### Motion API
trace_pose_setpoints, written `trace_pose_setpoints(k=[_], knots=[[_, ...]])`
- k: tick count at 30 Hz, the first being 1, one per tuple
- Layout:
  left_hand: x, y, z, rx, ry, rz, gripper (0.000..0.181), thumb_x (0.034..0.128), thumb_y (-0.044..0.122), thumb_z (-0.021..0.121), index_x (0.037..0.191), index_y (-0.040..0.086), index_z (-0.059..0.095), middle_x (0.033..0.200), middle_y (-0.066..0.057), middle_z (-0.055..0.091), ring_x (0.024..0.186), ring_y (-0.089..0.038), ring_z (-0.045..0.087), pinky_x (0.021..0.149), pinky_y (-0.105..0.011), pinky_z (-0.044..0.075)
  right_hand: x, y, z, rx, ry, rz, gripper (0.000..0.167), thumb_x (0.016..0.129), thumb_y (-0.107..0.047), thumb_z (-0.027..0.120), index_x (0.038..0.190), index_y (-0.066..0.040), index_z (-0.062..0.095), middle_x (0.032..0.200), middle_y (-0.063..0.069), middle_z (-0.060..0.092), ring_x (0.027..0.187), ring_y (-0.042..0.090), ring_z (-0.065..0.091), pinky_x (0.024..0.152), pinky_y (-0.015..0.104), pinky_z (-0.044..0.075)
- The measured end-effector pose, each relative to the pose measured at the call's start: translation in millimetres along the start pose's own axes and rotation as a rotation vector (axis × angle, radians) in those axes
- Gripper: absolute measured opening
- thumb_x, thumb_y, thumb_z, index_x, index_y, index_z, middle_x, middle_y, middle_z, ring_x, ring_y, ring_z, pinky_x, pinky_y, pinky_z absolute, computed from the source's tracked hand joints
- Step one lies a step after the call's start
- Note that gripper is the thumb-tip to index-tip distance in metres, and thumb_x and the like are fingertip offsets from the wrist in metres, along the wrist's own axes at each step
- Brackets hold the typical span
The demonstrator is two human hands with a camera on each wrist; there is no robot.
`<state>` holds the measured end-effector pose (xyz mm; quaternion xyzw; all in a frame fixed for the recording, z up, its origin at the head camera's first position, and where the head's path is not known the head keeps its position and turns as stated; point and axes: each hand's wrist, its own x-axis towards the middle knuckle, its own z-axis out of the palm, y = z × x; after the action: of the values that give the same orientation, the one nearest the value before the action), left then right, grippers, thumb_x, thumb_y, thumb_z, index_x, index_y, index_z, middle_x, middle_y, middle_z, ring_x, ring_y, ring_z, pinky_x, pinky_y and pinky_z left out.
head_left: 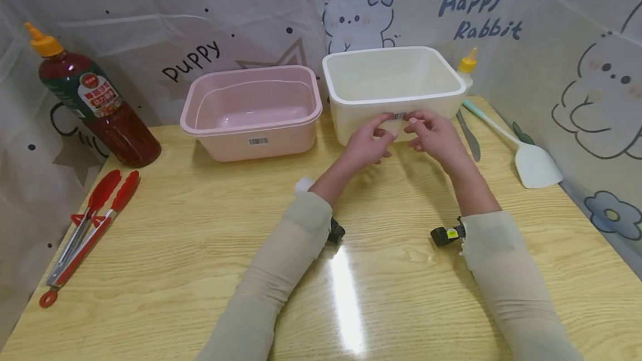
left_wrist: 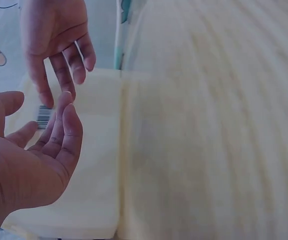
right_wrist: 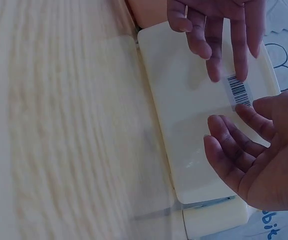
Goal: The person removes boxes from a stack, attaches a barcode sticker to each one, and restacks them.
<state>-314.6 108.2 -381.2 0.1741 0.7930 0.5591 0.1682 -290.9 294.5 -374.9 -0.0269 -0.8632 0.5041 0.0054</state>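
Note:
A white plastic basin (head_left: 346,118) stands at the back of the table, with a barcode label (head_left: 398,116) on its front wall. My left hand (head_left: 368,142) is at the label's left end, its index fingertip touching there. From the other side my right hand (head_left: 435,137) reaches the label's right end with its index fingertip. The remaining fingers of both hands are loosely bent and hold nothing. In the right wrist view the barcode label (right_wrist: 238,91) lies flat on the wall between the two index fingertips. Whether a nail is under the label's edge cannot be made out.
Left of the white basin sits a pink basin (head_left: 258,146). A red sauce bottle (head_left: 102,105) and red-handled tongs (head_left: 90,233) are at the left edge. On the right are a knife (head_left: 470,137), a white spatula (head_left: 536,165) and a small yellow-capped bottle (head_left: 467,68).

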Motion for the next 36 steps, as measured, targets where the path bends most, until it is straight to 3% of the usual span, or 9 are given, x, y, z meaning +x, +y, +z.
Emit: trace_pose_setpoints(k=[6, 11, 13, 17, 20, 23, 27, 30, 36], knots=[[-0.7, -1.7, 2.7, 0.002, -0.033, -0.026, 0.056, 0.1039, 0.028, 0.057, 0.156, 0.033, 0.038, 0.128, -0.006, 0.065, 0.096, -0.03, 0.073, 0.066, -0.031, 0.058, -0.9, -1, 4, -0.01, -0.044, -0.014, 0.044, 0.108, -0.033, 0.043, 0.144, -0.009, 0.053, 0.129, 0.022, 0.063, 0.084, 0.014, 0.071, 0.073, 0.024, 0.059], [-0.8, 3.5, 0.5, 0.006, -0.002, 0.004, 0.055, 0.1035, 0.031, 0.058, 0.155, 0.032, 0.04, 0.129, -0.006, 0.065, 0.095, -0.028, 0.074, 0.066, -0.031, 0.058, -1.6, -3, 2, 0.016, 0.007, -0.07, 0.041, 0.108, -0.035, 0.047, 0.14, -0.012, 0.056, 0.123, 0.02, 0.064, 0.075, 0.005, 0.07, 0.073, 0.028, 0.061], [-2.2, 3.0, -1.3, 0.021, -0.003, -0.001, 0.056, 0.1038, 0.031, 0.057, 0.156, 0.031, 0.038, 0.131, -0.006, 0.064, 0.095, -0.026, 0.074, 0.065, -0.029, 0.057, -2.1, -3, 1, 0.021, 0.02, -0.066, 0.04, 0.108, -0.034, 0.047, 0.139, -0.012, 0.056, 0.124, 0.022, 0.064, 0.076, 0.008, 0.071, 0.072, 0.027, 0.06], [-13.6, -4.0, -10.3, 0.056, -0.038, -0.021, 0.06, 0.1034, 0.031, 0.058, 0.158, 0.032, 0.033, 0.134, -0.007, 0.063, 0.098, -0.027, 0.074, 0.067, -0.028, 0.058, -2.2, -2, 7, -0.028, -0.051, -0.031, 0.042, 0.108, -0.032, 0.045, 0.142, -0.011, 0.055, 0.127, 0.024, 0.063, 0.084, 0.018, 0.072, 0.073, 0.025, 0.059], [-29.5, -3.8, -21.9, 0.144, -0.058, 0.013, 0.061, 0.1026, 0.038, 0.057, 0.158, 0.034, 0.033, 0.137, -0.005, 0.062, 0.106, -0.026, 0.072, 0.076, -0.029, 0.059, -3.2, -5, 11, -0.083, -0.11, -0.039, 0.045, 0.108, -0.034, 0.044, 0.146, -0.012, 0.053, 0.127, 0.023, 0.064, 0.091, 0.023, 0.072, 0.077, 0.026, 0.06], [-49.5, 2.9, -40.1, 0.236, -0.015, 0.089, 0.06, 0.1015, 0.045, 0.057, 0.157, 0.032, 0.037, 0.14, -0.004, 0.061, 0.116, -0.024, 0.068, 0.085, -0.033, 0.059, -5.9, -13, 11, -0.122, -0.146, -0.084, 0.047, 0.108, -0.039, 0.044, 0.147, -0.013, 0.053, 0.128, 0.023, 0.064, 0.097, 0.027, 0.072, 0.082, 0.03, 0.06], [-74.9, 12.9, -72.3, 0.325, 0.113, 0.197, 0.06, 0.0998, 0.047, 0.06, 0.154, 0.027, 0.044, 0.141, -0.006, 0.061, 0.124, -0.024, 0.061, 0.094, -0.04, 0.056, -11.6, -25, 9, -0.17, -0.189, -0.14, 0.051, 0.108, -0.045, 0.043, 0.147, -0.014, 0.053, 0.132, 0.022, 0.063, 0.105, 0.033, 0.07, 0.089, 0.037, 0.06], [-89.5, 21.8, -101.4, 0.41, 0.203, 0.236, 0.062, 0.0979, 0.05, 0.062, 0.153, 0.029, 0.045, 0.147, -0.004, 0.058, 0.134, -0.024, 0.055, 0.107, -0.043, 0.049, -16.1, -33, 5, -0.191, -0.183, -0.172, 0.052, 0.107, -0.047, 0.042, 0.147, -0.016, 0.053, 0.134, 0.019, 0.064, 0.109, 0.034, 0.069, 0.093, 0.041, 0.059], [-106.9, 29.7, -170.0, 0.646, 0.339, 0.129, 0.074, 0.0941, 0.066, 0.056, 0.158, 0.04, 0.03, 0.165, 0.008, 0.035, 0.153, -0.021, 0.031, 0.126, -0.046, 0.026, -15.1, -53, -4, -0.203, -0.152, -0.257, 0.051, 0.108, -0.045, 0.043, 0.147, -0.014, 0.054, 0.137, 0.017, 0.063, 0.115, 0.031, 0.067, 0.089, 0.029, 0.059]])
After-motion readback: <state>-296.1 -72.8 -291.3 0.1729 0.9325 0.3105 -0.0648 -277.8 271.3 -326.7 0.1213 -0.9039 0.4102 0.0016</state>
